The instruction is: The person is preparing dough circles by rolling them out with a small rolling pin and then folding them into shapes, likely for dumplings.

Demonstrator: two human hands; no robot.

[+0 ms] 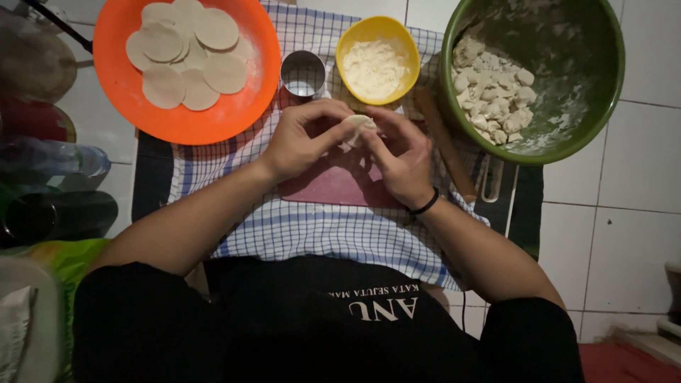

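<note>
Both my hands meet over a dark red board (333,186). My left hand (305,138) and my right hand (401,159) pinch a small pale piece of dough (359,125) between their fingertips. My right wrist wears a black band. An orange plate (142,106) at the upper left carries several flat round dough discs (188,53). A green bowl (567,135) at the upper right holds several small dough lumps (493,96) and flour dust.
A yellow bowl of flour (376,64) and a small metal cup (303,73) stand behind my hands. A wooden rolling pin (447,145) lies right of the board. A blue checked cloth (319,234) covers a dark mat on white floor tiles. Dark containers sit at the left.
</note>
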